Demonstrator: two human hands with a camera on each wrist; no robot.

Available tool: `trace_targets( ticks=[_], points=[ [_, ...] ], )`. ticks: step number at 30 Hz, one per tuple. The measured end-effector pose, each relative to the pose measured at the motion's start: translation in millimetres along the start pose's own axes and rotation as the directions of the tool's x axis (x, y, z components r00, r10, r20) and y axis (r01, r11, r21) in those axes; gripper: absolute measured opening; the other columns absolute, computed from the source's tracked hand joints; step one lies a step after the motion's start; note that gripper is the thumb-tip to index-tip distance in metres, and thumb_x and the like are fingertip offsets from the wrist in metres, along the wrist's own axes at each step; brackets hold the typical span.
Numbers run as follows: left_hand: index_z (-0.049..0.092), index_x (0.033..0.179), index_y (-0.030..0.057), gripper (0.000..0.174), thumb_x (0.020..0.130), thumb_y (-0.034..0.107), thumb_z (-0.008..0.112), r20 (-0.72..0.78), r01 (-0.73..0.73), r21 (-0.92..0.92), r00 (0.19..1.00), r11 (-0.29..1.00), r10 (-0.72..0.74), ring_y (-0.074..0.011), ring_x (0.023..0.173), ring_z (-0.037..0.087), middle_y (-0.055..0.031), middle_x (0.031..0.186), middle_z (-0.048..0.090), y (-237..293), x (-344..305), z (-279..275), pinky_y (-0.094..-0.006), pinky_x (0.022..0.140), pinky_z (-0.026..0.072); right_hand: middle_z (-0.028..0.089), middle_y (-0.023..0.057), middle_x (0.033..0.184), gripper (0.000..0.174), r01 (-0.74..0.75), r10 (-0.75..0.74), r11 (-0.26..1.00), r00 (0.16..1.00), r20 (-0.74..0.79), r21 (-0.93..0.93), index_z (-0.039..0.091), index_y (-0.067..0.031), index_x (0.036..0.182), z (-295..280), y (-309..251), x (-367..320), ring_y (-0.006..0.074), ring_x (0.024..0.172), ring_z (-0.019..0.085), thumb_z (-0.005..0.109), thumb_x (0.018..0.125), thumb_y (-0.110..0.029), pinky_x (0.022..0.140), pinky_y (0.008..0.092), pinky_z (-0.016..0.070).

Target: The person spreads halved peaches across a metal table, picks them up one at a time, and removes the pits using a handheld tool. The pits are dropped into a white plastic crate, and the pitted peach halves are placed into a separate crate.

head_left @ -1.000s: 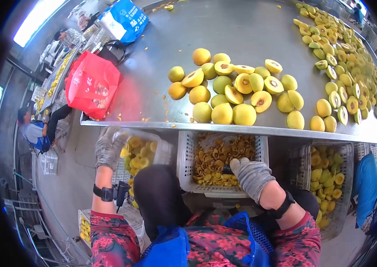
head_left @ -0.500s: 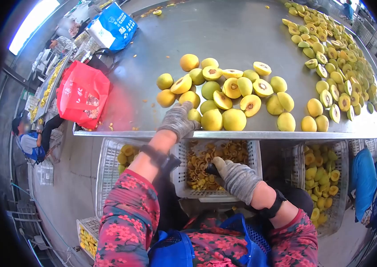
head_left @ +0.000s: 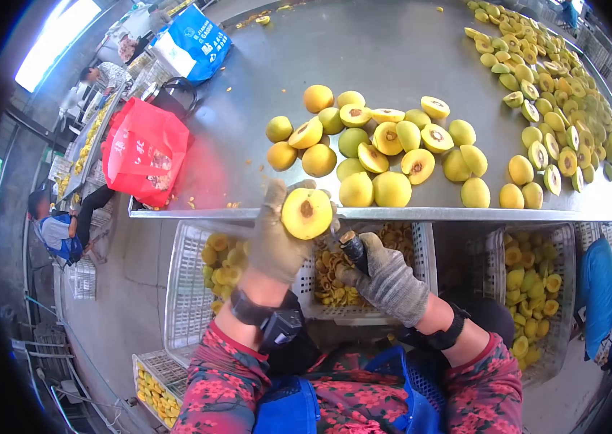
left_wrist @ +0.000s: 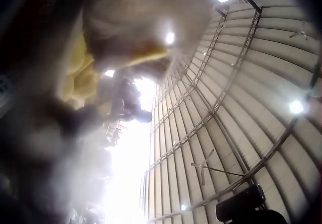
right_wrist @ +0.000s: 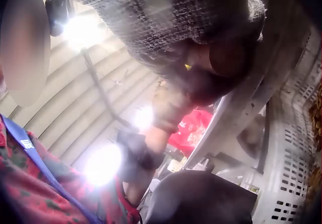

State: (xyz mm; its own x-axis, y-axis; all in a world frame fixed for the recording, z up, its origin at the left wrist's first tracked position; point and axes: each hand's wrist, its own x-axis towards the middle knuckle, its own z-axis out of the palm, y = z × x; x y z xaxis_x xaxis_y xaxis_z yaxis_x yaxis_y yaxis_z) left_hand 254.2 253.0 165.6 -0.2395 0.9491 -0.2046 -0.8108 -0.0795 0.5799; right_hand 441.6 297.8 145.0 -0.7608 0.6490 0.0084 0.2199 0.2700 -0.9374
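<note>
In the head view the gloved left hand (head_left: pixel 277 239) grips a halved yellow fruit (head_left: pixel 306 213), cut face and brown pit up, just off the table's front edge. The gloved right hand (head_left: pixel 389 281) holds a dark-handled tool (head_left: pixel 353 251) close to that fruit; its tip is hard to make out. Below both hands stands a crate (head_left: pixel 425 253) of brown and yellow scraps. A blurred glove (left_wrist: pixel 146 22) fills the top of the left wrist view. In the right wrist view the knitted glove (right_wrist: pixel 176 22) is near, the left hand (right_wrist: pixel 171 103) beyond it.
Whole and halved fruit (head_left: pixel 356 189) lie on the metal table (head_left: pixel 306 58), with a larger pile (head_left: pixel 559 108) at right. A red bag (head_left: pixel 148 152) and a blue bag (head_left: pixel 197 43) are at left. Crates of yellow fruit (head_left: pixel 530 289) flank the scrap crate.
The left hand went from over the left crate to the fruit on the table, then came back towards the right hand with a halved fruit. The right hand's tool now points up at it.
</note>
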Motion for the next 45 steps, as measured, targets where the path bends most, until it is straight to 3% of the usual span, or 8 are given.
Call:
trace_targets(
  ticks=[4, 10, 17, 19, 23, 28, 34, 45],
  points=[
    [0.052, 0.113, 0.0025, 0.054, 0.090, 0.051, 0.050, -0.042, -0.044, 0.093, 0.998, 0.995, 0.048, -0.0320, 0.095, 0.059, -0.0183, 0.106, 0.058, -21, 1, 6, -0.0463, 0.081, 0.0519, 0.061, 0.0224, 0.088, 0.038, -0.012, 0.011, 0.998, 1.000, -0.028, -0.064, 0.046, -0.0051, 0.107, 0, 3, 4, 0.0430, 0.084, 0.059, 0.068, 0.081, -0.023, 0.069, 0.0479, 0.0473],
    [0.044, 0.118, -0.0025, 0.045, 0.098, 0.038, 0.040, -0.039, -0.115, 0.297, 0.991, 0.948, 0.132, -0.0239, 0.093, 0.059, -0.0141, 0.103, 0.056, -37, -5, 19, -0.0377, 0.082, 0.0519, 0.059, 0.0226, 0.100, 0.045, -0.028, 0.024, 0.997, 0.998, -0.054, -0.069, 0.044, -0.0040, 0.121, 1, 3, 8, 0.0423, 0.091, 0.058, 0.063, 0.083, -0.020, 0.075, 0.0479, 0.0474],
    [0.048, 0.119, 0.0024, 0.051, 0.092, 0.045, 0.050, 0.055, -0.268, 0.583, 0.955, 0.767, 0.293, -0.0275, 0.103, 0.057, -0.0156, 0.111, 0.057, -41, -8, 30, -0.0410, 0.089, 0.0490, 0.057, 0.0221, 0.104, 0.041, 0.025, -0.029, 0.999, 0.994, -0.105, -0.035, 0.045, -0.0035, 0.120, 6, 4, 5, 0.0416, 0.095, 0.056, 0.058, 0.084, -0.017, 0.077, 0.0472, 0.0470],
    [0.049, 0.118, 0.0026, 0.049, 0.092, 0.045, 0.050, 0.022, -0.216, 0.444, 0.973, 0.869, 0.231, -0.0272, 0.102, 0.058, -0.0152, 0.111, 0.057, -41, -8, 24, -0.0404, 0.089, 0.0492, 0.057, 0.0221, 0.103, 0.041, 0.010, -0.012, 1.000, 0.996, -0.086, -0.027, 0.045, -0.0035, 0.121, 7, 6, 5, 0.0420, 0.094, 0.056, 0.058, 0.084, -0.016, 0.077, 0.0473, 0.0468],
    [0.050, 0.116, 0.0024, 0.048, 0.092, 0.044, 0.050, 0.087, -0.278, 0.728, 0.944, 0.627, 0.318, -0.0267, 0.100, 0.058, -0.0146, 0.109, 0.058, -42, -13, 28, -0.0393, 0.087, 0.0501, 0.057, 0.0222, 0.101, 0.040, 0.063, -0.064, 0.998, 0.992, -0.109, -0.011, 0.044, -0.0039, 0.121, 14, 14, 3, 0.0423, 0.092, 0.056, 0.056, 0.084, -0.014, 0.076, 0.0477, 0.0466],
    [0.053, 0.107, -0.0046, 0.037, 0.099, 0.029, 0.041, 0.029, -0.318, 0.577, 0.928, 0.752, 0.370, -0.0199, 0.086, 0.062, -0.0137, 0.105, 0.057, -49, -14, 28, -0.0304, 0.074, 0.0535, 0.058, 0.0175, 0.089, 0.032, 0.099, -0.108, 0.993, 0.983, -0.149, -0.064, 0.047, -0.0059, 0.106, 18, 16, 2, 0.0422, 0.082, 0.059, 0.065, 0.080, -0.013, 0.066, 0.0438, 0.0498],
    [0.054, 0.110, -0.0027, 0.036, 0.097, 0.029, 0.042, 0.109, -0.385, 0.710, 0.887, 0.590, 0.448, -0.0195, 0.084, 0.062, -0.0134, 0.101, 0.060, -48, -15, 27, -0.0302, 0.072, 0.0528, 0.058, 0.0173, 0.088, 0.033, 0.033, -0.030, 0.999, 0.994, -0.103, 0.034, 0.047, -0.0065, 0.105, 23, 16, 1, 0.0411, 0.079, 0.059, 0.067, 0.079, -0.014, 0.065, 0.0435, 0.0495],
    [0.055, 0.110, -0.0012, 0.036, 0.094, 0.031, 0.048, 0.085, -0.379, 0.688, 0.889, 0.619, 0.451, -0.0173, 0.079, 0.061, -0.0126, 0.098, 0.061, -49, -18, 24, -0.0273, 0.067, 0.0508, 0.060, 0.0172, 0.087, 0.034, -0.048, 0.049, 0.997, 0.999, -0.022, 0.056, 0.047, -0.0062, 0.107, 22, 9, 4, 0.0390, 0.082, 0.061, 0.066, 0.080, -0.015, 0.066, 0.0420, 0.0499]
  ],
)
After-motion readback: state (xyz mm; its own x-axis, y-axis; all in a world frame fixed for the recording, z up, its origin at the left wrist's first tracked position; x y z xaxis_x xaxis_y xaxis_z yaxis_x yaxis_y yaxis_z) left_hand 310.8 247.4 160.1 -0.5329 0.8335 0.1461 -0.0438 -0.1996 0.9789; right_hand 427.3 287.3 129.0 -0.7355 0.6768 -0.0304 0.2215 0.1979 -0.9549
